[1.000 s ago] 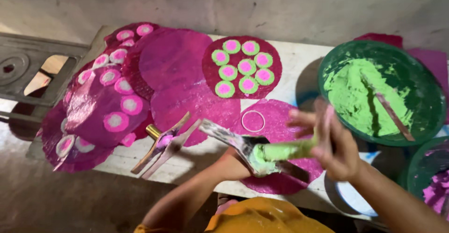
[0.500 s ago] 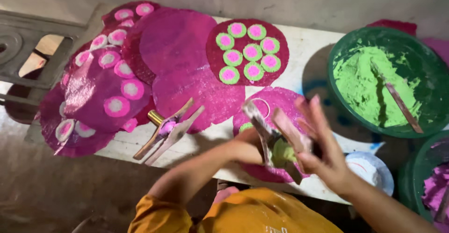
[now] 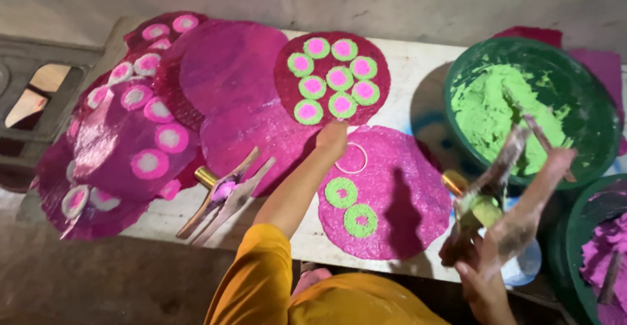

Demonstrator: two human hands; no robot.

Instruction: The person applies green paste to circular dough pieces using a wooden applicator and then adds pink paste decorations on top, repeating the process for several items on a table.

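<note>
The fingers of the right hand (image 3: 503,247) close round the handles of a scissor-like metal press (image 3: 486,181), whose cup is loaded with green paste; the hold looks firm, though motion blur hides the exact grip. The left hand (image 3: 332,137) reaches out with its fingers curled, and I cannot tell whether they pinch anything. They rest at the far edge of the near pink sheet (image 3: 385,194), just beside a thin white ring outline (image 3: 351,158). Two green rings (image 3: 351,207) with pink middles lie on the same sheet, nearer the body than those fingertips. The green paste bowl (image 3: 588,96) stands just beyond the right hand's fingers.

To do this well, I judge the press should come down square over the outline, while the left fingers steady the sheet clear of the cup. A second press (image 3: 225,194) lies left of the forearm.
</note>
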